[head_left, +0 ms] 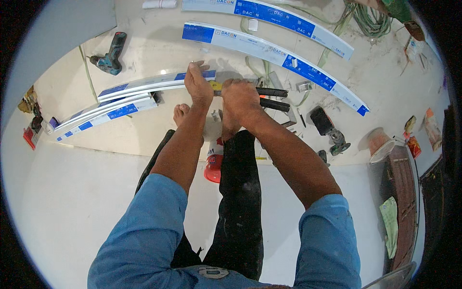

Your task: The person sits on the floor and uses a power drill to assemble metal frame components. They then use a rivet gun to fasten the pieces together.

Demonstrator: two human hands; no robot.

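Note:
My left hand [198, 85] is wrapped around a white profile strip [144, 86] with blue-printed film, near its right end. Beside it, my right hand [240, 96] is closed around a two-handled hand tool [274, 92] that looks like snips. Its black handles stick out to the right, and a yellow part shows between my hands. Its working end is hidden, so contact with the strip cannot be made out. More film-covered white profiles [113, 111] lie just below the held strip, to the left.
Two long film-covered profiles [269, 54] [288, 19] lie farther off. A cordless drill [111, 54] rests at left, an angle grinder [329, 129] at right. A red-and-white bucket [214, 166] is between my legs. Coiled green cord [373, 21] lies far right, a clear tub [380, 144] nearer.

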